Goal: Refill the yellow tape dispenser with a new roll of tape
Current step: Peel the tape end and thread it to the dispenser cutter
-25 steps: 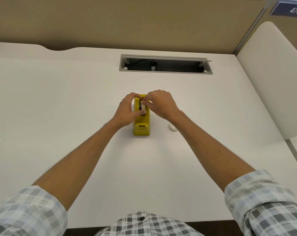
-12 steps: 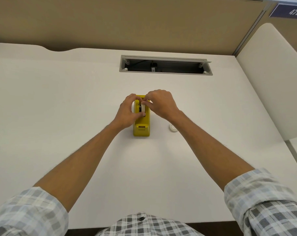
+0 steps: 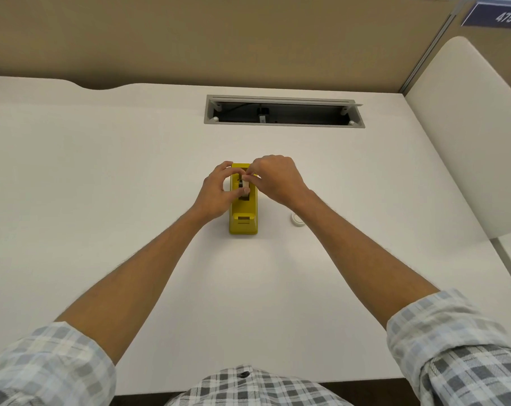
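Left hand (image 3: 216,190) grips white tape roll (image 3: 244,187) seated in yellow plastic dispenser (image 3: 244,213); right hand (image 3: 273,178) now pinches tape end: threading likely next.

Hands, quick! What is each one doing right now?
Left hand: curled round the white roll of tape in the yellow plastic tape dispenser.
Right hand: fingertips pinching at the top of that roll.

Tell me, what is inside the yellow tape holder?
Inside the yellow plastic tape dispenser, a white tape roll shows between both hands, left hand and right hand. Fingers cover most of it, so its seating stays hidden.
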The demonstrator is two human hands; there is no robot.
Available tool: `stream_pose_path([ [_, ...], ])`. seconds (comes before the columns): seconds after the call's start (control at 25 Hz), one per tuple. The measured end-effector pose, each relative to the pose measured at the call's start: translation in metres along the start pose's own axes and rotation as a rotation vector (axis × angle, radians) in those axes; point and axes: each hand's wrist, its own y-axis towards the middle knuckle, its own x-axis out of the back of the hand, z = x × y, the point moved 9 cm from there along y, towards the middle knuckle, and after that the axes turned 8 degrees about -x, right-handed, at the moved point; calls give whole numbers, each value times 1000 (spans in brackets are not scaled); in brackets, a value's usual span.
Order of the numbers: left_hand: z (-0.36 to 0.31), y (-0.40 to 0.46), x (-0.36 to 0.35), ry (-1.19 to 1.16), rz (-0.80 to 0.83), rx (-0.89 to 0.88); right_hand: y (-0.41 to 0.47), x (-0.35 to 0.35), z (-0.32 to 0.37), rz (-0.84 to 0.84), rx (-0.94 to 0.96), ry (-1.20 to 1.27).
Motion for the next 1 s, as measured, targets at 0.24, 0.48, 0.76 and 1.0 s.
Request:
stream_pose_path([
  [0.24,1,-1,1,-32,-14,8,0,3,7,-1,17,-32],
  [0.48,3,1,2,-59,-25,32,1,3,6,14,-13,-23],
  [0.76,3,2,1,-45,-48,24,1,1,3,49,-43,119],
  [1.0,3,1,-2,-33,-26,20,-4,3,-1,23,-34,126],
])
